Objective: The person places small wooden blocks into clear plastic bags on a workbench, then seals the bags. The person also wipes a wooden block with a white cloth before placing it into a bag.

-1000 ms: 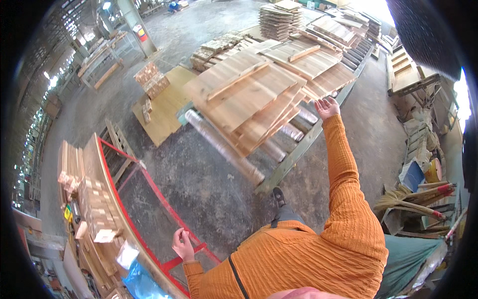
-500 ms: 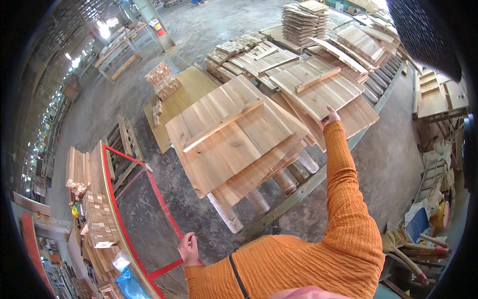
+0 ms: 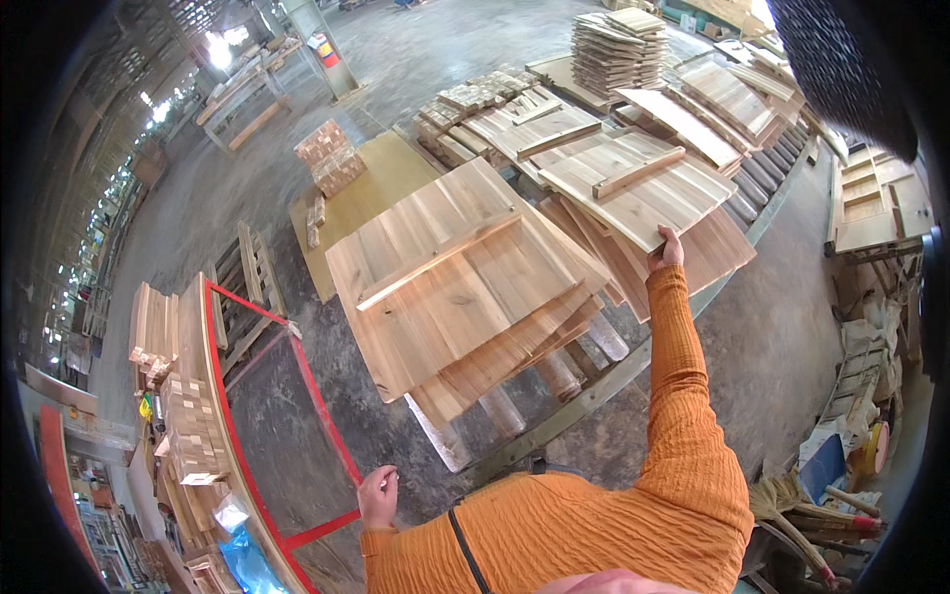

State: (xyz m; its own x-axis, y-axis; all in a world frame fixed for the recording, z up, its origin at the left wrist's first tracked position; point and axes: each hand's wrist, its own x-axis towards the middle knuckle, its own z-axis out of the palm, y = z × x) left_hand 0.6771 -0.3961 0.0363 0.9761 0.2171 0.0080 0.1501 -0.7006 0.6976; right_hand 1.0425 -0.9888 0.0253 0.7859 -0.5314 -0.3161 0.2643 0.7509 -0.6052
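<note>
My right hand [image 3: 668, 248] reaches out in an orange sleeve and grips the near edge of a pale wooden panel [image 3: 633, 183] with a batten across it. That panel lies on a roller conveyor [image 3: 554, 381] among overlapping panels. A larger wooden panel [image 3: 450, 282] with its own batten lies nearer, left of my arm, on top of other boards. My left hand [image 3: 377, 495] hangs low by my body with its fingers loosely curled, holding nothing, just above a red metal frame [image 3: 297, 366].
More panels and a tall stack of boards [image 3: 614, 49] sit farther along the conveyor. A flat sheet [image 3: 371, 188] with small block piles lies on the concrete floor. Stacked wood offcuts [image 3: 188, 416] fill a rack at left. Brooms [image 3: 821, 505] and clutter lie at right.
The stack of panels on the rollers has slid toward the lower left in view. My right hand stays on the far panel's edge. My left hand has dropped slightly lower.
</note>
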